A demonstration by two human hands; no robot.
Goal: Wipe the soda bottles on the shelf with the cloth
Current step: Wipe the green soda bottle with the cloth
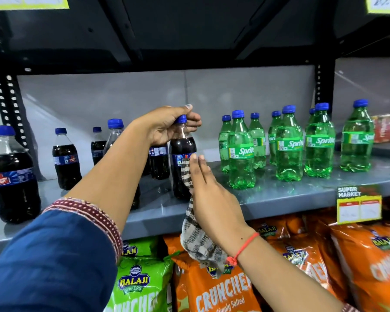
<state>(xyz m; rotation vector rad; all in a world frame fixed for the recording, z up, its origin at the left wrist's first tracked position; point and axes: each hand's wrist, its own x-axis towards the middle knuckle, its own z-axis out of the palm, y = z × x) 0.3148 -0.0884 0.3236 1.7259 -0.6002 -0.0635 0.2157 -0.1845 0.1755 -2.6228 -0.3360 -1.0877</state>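
Observation:
My left hand (167, 127) grips the blue cap and neck of a dark cola bottle (182, 149) that stands on the grey shelf (279, 197). My right hand (209, 199) presses a striped white-and-brown cloth (196, 235) flat against that bottle's right side, fingers straight; the cloth's end hangs below the shelf edge. Several more cola bottles (65, 158) stand to the left, the nearest one (11, 176) at the far left. Several green Sprite bottles (241, 152) with blue caps stand to the right.
A dark shelf underside (189, 30) hangs close above the bottles. Below the shelf edge lie green (140, 278) and orange snack bags (223, 289). A yellow price tag (358, 204) clips to the shelf front at right. Black perforated uprights (7, 97) frame the bay.

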